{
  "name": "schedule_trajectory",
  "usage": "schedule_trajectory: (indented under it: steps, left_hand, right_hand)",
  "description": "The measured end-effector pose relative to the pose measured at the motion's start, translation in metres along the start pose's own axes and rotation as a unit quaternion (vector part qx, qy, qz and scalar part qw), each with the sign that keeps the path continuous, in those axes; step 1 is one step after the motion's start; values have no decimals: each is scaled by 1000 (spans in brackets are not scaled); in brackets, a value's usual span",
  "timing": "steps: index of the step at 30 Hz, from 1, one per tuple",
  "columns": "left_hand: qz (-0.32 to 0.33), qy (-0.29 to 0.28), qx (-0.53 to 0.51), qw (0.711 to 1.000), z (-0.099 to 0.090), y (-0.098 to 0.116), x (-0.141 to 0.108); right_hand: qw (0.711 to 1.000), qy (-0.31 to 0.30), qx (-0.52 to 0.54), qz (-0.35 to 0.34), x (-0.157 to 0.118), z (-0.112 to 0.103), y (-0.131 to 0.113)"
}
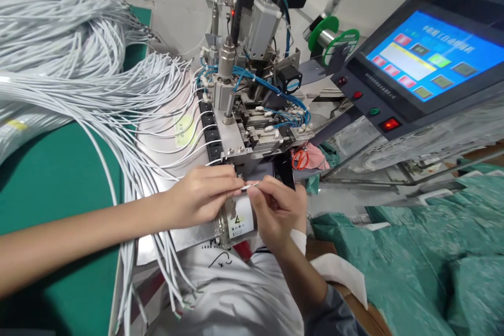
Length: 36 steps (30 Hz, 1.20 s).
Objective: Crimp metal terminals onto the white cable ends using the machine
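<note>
Left hand (210, 194), right hand (275, 205): both pinching white cable end (249, 187) | just before pneumatic machine (254, 94) | we'd pinch lightly, hold it straight

Bright, fairly even white light is falling over the machine (252, 89). To its right, the screen (437, 58) is glowing blue, its lettering blurring. To the machine's left, cables (79, 42) are looking soft, and the desk's (59, 184) near part is darkening into shadow. Wide-angle distortion is stretching the picture's edges.
</note>
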State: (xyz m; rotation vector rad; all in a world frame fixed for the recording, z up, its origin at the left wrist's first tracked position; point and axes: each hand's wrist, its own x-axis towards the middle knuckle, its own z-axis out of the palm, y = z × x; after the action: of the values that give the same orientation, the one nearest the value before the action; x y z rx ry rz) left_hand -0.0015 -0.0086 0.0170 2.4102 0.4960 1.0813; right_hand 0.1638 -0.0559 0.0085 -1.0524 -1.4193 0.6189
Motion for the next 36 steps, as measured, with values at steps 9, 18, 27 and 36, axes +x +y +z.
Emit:
schedule_trajectory:
  steps: [9, 18, 27, 36]
  left_hand:
    - [58, -108, 166, 978, -2, -9, 3]
    - [-85, -132, 75, 985, 13, -5, -3]
    - [-108, -266, 280, 916, 16, -24, -7]
    - [-74, -291, 332, 894, 17, -25, -10]
  right_hand:
    - [963, -194, -187, 16, 20, -26, -11]
    - [992, -64, -76, 77, 3, -3, 24]
    - [960, -136, 8, 244, 4, -9, 74]
    - [952, -152, 64, 259, 7, -2, 81]
